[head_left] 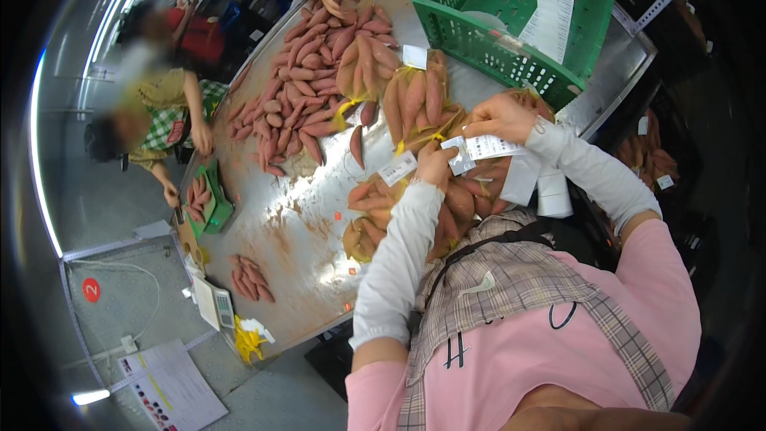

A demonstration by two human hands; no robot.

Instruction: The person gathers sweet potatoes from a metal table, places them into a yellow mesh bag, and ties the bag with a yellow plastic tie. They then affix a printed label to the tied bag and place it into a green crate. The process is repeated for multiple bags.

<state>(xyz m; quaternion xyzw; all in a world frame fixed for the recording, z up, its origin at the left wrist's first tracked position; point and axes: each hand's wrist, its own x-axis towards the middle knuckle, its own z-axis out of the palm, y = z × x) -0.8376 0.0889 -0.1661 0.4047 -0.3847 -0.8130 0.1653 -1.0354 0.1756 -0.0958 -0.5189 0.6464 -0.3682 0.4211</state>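
My left hand [433, 166] is closed in a pinch at the left end of a strip of white printed labels [493, 147]. My right hand [503, 118] pinches the same strip from above, its fingers bent. A shiny bit of backing [459, 158] shows between the hands. Just beyond them lies a yellow mesh bag of sweet potatoes [415, 100], its gathered neck close to my left fingers. Under my wrists are more filled mesh bags [463, 201], partly hidden by my arms. A loose tag [397, 168] lies beside my left hand. A label roll [554, 193] hangs near my right forearm.
A heap of loose sweet potatoes [299, 84] covers the far part of the metal table [279, 227]. A green crate [511, 56] holding paper strips stands at the far right. Two people work across the table, one by a small green basket [215, 199]. A scale [214, 303] sits at the left edge.
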